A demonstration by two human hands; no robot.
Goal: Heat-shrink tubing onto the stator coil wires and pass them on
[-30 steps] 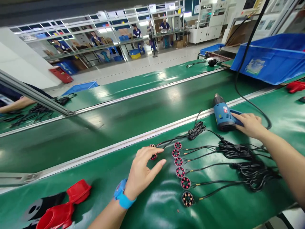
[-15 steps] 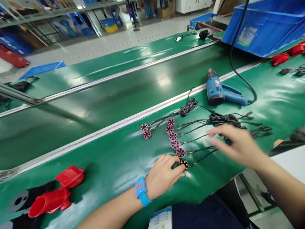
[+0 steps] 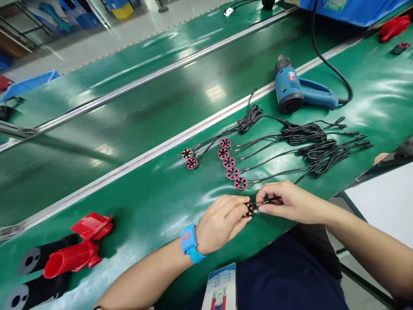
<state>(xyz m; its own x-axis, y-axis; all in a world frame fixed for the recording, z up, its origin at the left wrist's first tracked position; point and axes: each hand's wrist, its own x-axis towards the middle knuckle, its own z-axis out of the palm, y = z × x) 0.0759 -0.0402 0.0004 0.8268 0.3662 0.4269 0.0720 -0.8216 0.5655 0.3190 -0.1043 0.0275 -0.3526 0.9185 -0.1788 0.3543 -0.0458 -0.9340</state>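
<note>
My left hand (image 3: 224, 221), with a blue wrist strap (image 3: 191, 243), is closed on a small round motor stator (image 3: 248, 209) with copper-coloured windings, near the front of the green bench. Just right of it, my right hand (image 3: 287, 202) pinches the thin black cable (image 3: 270, 200) that runs from this stator. Beyond my hands lies a slanting row of several stators with red-and-black rings, the nearest stator (image 3: 240, 184) close to my left fingertips. Their cables lead right into coiled bundles (image 3: 318, 150). Farther left sit a copper-coloured stator (image 3: 187, 153) and a red one (image 3: 192, 163).
A blue heat gun (image 3: 290, 88) lies behind the cables, its cord rising past a blue bin (image 3: 355, 10). At front left are red plastic housings (image 3: 72, 259) and black cylinders (image 3: 32, 260). A metal rail (image 3: 155, 165) crosses the bench.
My right hand has come down and left from above the cables and now pinches the held stator's cable. My left hand stays at that stator. The view has tilted downward.
</note>
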